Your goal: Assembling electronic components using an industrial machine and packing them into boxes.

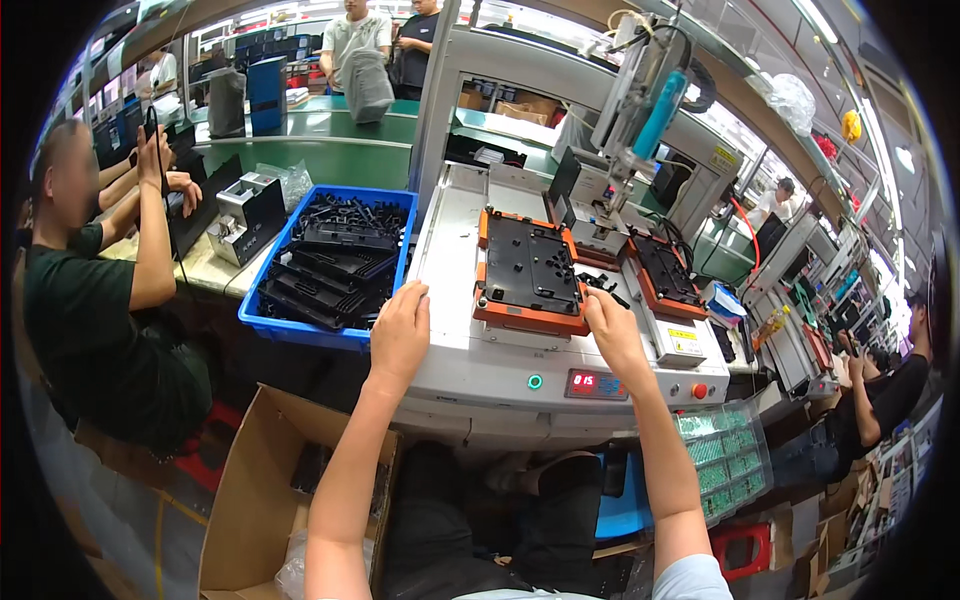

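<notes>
My left hand (pixel 400 335) is loosely closed at the left front of the machine's pale metal bed, beside a blue bin (pixel 262 328); nothing shows in it. My right hand (pixel 612 328) is at the right front corner of an orange fixture (pixel 525 318), fingers curled by its edge. Whether they hold a small part is hidden. In that fixture lies a flat black plastic panel (pixel 530 262) with holes and raised ribs. Several small black parts (pixel 600 284) lie just beyond my right hand. A second orange fixture (pixel 665 300) with a black panel (pixel 668 268) stands to the right.
Black plastic parts (pixel 335 255) fill the blue bin. Overhead hangs a press head with a teal cylinder (pixel 660 115). A red button (pixel 699 391) and lit display (pixel 597 384) line the machine's front. Below are a cardboard box (pixel 250 480) and tray of green parts (pixel 725 460). Co-workers sit either side.
</notes>
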